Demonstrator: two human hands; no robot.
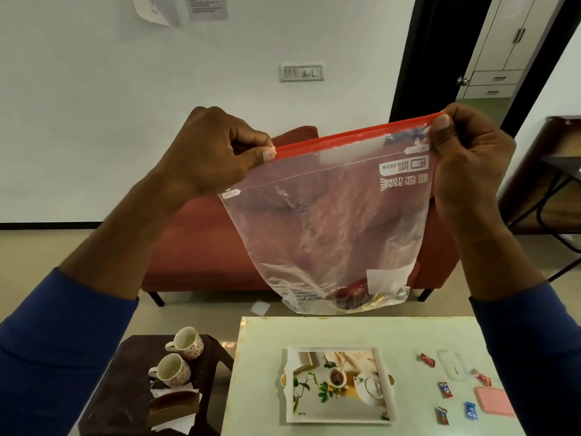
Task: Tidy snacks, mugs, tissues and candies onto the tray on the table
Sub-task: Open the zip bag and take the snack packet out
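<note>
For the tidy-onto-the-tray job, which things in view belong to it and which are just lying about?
Belong to the job:
tray
two mugs on the dark side table
wrapped candies on the white table
zip bag, held up by left hand and right hand

Just lying about:
red sofa
pink pad
wall switch panel

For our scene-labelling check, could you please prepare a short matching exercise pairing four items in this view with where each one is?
Things:
1. zip bag
2. two mugs
3. tray
4. wrapped candies

Places:
A. loose on the white table, right of the tray
B. held up in both hands
C. centre of the white table
D. dark side table on the left

Pairs: 1-B, 2-D, 3-C, 4-A
</note>
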